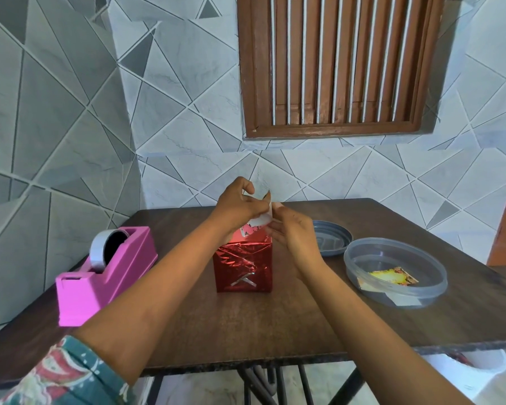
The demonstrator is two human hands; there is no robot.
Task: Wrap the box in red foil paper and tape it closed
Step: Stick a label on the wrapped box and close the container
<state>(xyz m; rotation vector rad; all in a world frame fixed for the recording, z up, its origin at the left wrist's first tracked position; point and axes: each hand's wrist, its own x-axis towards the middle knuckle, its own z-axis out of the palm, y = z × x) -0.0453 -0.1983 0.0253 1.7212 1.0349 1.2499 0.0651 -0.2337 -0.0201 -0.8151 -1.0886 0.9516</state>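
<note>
- Standing upright near the middle of the brown table (pixel 246 331), the box (pixel 243 266) has its sides already covered in crinkled red foil paper (pixel 231 252).
- Two short strips of clear tape (pixel 243 280) cross low on the face of the box nearest the person.
- At the top of the box the paper is still open, and a flap (pixel 259 220) stands up showing its pale, silvery inner side.
- The left hand (pixel 237 204) is over the top of the box, with thumb and fingers curled in and pinching that raised flap.
- The right hand (pixel 295 232) sits just to the right of the box top, its thumb tip at the edge of the flap and its fingers loosely extended toward the paper; whether it actually pinches the paper cannot be told.
- A patterned teal and red sleeve (pixel 62 375) covers the left upper arm.
- A pink tape dispenser (pixel 108 273) holding a grey tape roll (pixel 100 249) sits on the left side of the table, apart from the box.
- On the right side stands a round clear plastic container (pixel 377 296) with a colourful card (pixel 389 277) lying inside.
- A grey lid (pixel 330 238) lies flat just behind the container.
- Behind the table, a wall with a grey geometric pattern carries a brown slatted wooden window (pixel 333 68).
</note>
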